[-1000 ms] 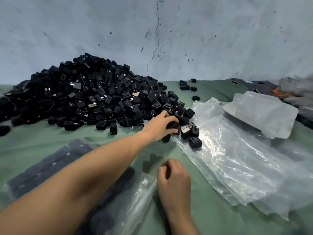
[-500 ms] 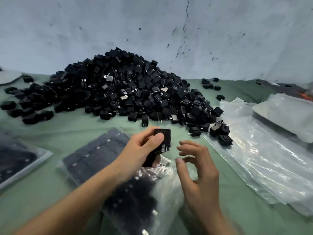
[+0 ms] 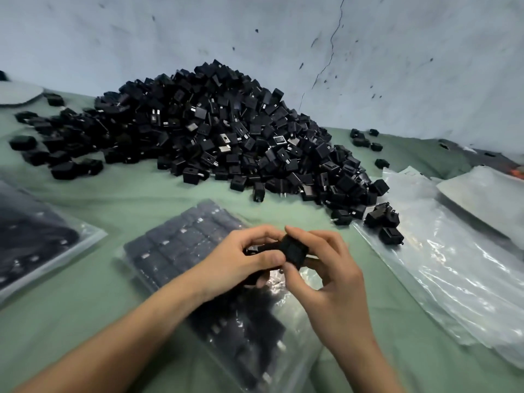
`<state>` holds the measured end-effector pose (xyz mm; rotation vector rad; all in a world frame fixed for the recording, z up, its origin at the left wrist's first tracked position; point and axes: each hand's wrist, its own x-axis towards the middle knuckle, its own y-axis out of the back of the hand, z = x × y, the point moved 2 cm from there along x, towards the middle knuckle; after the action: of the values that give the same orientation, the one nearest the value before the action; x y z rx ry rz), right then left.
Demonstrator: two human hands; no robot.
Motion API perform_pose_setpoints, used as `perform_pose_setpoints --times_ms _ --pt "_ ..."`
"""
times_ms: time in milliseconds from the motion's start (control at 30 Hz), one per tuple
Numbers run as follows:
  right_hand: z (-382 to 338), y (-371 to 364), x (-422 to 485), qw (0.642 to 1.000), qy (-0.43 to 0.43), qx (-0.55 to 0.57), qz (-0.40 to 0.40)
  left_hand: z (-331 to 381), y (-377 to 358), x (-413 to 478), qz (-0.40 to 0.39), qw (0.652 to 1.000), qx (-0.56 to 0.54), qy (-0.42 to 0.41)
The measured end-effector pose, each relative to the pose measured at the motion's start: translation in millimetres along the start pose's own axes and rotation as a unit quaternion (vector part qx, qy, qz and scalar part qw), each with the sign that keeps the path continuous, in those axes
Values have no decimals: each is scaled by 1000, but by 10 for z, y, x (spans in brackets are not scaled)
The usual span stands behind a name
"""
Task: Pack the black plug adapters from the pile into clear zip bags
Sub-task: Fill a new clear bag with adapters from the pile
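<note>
In the head view, a small black square plastic plug adapter [image 3: 292, 251] is held between both hands above the green cloth-covered table [image 3: 127, 199]. The left hand [image 3: 243, 262] is curled round it (more black pieces may be tucked in the palm, though that cannot be told), and it is pinched between thumb and forefinger of the right hand [image 3: 326, 276]. Directly beneath lies a clear zip bag [image 3: 184, 245] holding neat rows of adapters, and a second packed clear bag [image 3: 37, 245] is seen at the left edge. A stack of empty clear plastic bags [image 3: 453, 279] lies to the right, with a few stray adapters [image 3: 382, 219] on its far corner. The large heap of loose black adapters [image 3: 226, 137] behind looks barely reduced, so most of the packing is judged to remain
</note>
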<state>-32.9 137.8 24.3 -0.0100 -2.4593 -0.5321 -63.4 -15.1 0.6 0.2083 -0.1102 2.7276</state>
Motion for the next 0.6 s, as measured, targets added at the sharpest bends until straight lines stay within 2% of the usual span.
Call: perform_pose_setpoints --times_ms 100,233,367,500,600 --pt "-2 2 -24 996 -52 69 13 -27 43 8 -1 999 -51 10" --pt "11 13 -13 989 -107 90 46 -42 82 11 -15 996 -91 20" --pt "6 -4 7 971 -166 160 70 -40 109 11 -31 995 -88 18" --pt "95 7 17 933 -251 246 78 -36 102 21 -29 997 -62 26" --pt "129 2 11 891 -290 343 62 -3 79 16 -60 997 -42 31"
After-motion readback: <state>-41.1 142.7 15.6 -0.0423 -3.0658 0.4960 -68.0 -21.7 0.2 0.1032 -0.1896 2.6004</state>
